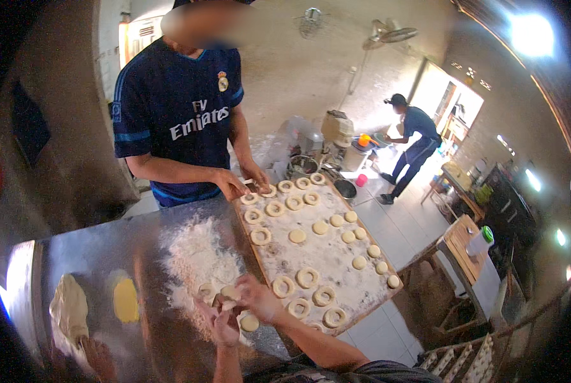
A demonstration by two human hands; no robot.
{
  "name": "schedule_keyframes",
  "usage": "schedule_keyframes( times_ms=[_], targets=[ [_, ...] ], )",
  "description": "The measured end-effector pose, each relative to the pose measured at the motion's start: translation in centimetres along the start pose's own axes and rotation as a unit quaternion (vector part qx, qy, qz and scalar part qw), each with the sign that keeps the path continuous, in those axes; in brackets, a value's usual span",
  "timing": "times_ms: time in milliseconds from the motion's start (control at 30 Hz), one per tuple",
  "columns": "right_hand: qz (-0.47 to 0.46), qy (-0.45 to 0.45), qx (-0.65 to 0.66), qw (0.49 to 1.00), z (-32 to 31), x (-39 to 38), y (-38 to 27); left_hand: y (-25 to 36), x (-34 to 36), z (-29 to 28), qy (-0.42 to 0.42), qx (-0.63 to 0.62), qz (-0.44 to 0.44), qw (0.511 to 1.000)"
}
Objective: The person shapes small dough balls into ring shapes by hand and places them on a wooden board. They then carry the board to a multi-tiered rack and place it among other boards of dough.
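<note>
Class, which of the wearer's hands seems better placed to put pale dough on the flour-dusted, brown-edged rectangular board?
Probably the right hand: it is nearer the flour-dusted, brown-edged rectangular board. The left hand sits farther left, over the dark shiny table.

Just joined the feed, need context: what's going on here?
The wearer's right hand holds a small pale dough piece; the left hand is cupped close by, its grip unclear. Opposite, a person in a dark-blue shirt reaches to pale dough rings on a floured rectangular wooden board. Flat, round dough discs lie there too.
</note>
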State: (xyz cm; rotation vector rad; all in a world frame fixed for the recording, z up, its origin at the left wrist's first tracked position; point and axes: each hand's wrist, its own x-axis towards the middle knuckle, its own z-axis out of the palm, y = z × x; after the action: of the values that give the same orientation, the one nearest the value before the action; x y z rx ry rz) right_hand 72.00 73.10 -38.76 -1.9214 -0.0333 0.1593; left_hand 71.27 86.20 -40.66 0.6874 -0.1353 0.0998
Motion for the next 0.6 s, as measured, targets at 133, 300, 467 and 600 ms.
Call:
schedule_keyframes(
  times_ms=[133,300,467,600],
  targets=[
    [0.037,-0.012,0.472,0.881,-0.2,-3.2,0.5,-4.1,-2.3,-3.1,0.030,0.433,0.024,0.901],
    [-0.032,-0.013,0.289,0.957,-1.2,-3.5,3.3,-7.3,-3.4,-3.5,0.016,0.442,0.030,0.896],
    [-0.027,-0.028,0.419,0.907,-3.3,-4.4,5.3,-8.9,-3.6,-1.2,0.027,0.417,0.030,0.908],
    [-0.041,0.041,0.349,0.935,-5.7,-7.5,3.3,-8.4,-4.3,4.0,-0.014,0.474,0.076,0.877]
  ],
)
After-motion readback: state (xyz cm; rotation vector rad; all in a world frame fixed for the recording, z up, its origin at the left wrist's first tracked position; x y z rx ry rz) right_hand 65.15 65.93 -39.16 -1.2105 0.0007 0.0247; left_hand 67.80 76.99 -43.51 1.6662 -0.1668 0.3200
